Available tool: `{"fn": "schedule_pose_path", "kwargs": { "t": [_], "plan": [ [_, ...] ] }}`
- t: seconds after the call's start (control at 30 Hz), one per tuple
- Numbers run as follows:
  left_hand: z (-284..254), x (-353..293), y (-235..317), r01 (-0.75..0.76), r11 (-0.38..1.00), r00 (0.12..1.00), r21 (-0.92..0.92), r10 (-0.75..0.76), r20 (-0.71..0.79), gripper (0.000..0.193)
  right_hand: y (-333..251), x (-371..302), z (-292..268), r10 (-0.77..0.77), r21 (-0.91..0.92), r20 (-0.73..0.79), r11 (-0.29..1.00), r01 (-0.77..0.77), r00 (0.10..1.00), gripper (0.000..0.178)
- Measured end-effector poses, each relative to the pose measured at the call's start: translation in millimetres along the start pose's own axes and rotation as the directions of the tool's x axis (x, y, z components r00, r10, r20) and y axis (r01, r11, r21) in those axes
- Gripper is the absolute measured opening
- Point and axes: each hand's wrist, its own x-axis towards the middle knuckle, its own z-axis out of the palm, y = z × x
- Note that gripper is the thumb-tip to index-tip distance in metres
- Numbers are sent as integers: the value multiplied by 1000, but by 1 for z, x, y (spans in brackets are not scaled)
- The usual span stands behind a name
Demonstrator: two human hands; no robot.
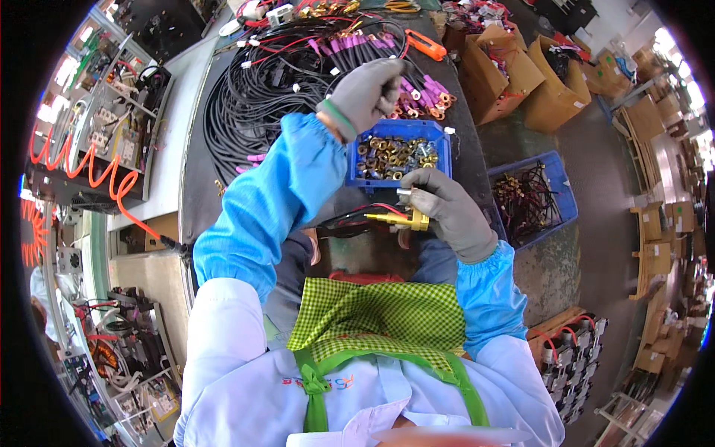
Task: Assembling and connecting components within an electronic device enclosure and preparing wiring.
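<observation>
My left hand [365, 93], in a grey glove, is raised over the far side of a blue bin [348, 165], close to the purple-sleeved cable ends. Its fingers are curled in, and what they hold, if anything, is hidden. On the near side of the bin, my gloved right hand [453, 216] is closed round a yellow connector [406, 218] with red and black wires trailing leftward. A small silver piece [404, 191] sticks out at its fingertips. Loose brass and silver nuts and bolts [391, 155] lie in the bin.
Coiled black cables [231, 112] cover the left of the dark bench. Orange-handled cutters or a similar tool [425, 45] lie at the far right. Beyond stand cardboard boxes [497, 78]; a blue crate [560, 182] of wires sits lower right. An orange coiled hose [126, 186] hangs left.
</observation>
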Motion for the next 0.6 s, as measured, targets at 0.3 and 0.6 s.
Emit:
{"fn": "schedule_pose_path", "kwargs": {
  "t": [0.3, 0.6],
  "plan": [
    [32, 91, -38, -236, -593, 961, 770, -262, 93, 32, 6, 5, -8, -81, -112, -29, 991, 77, 996, 31],
    [10, 77, 9, -366, -498, 914, 786, -33, 404, 22, 4, 4, -9, -202, -102, -81, 976, 193, 976, 29]
  ]
}}
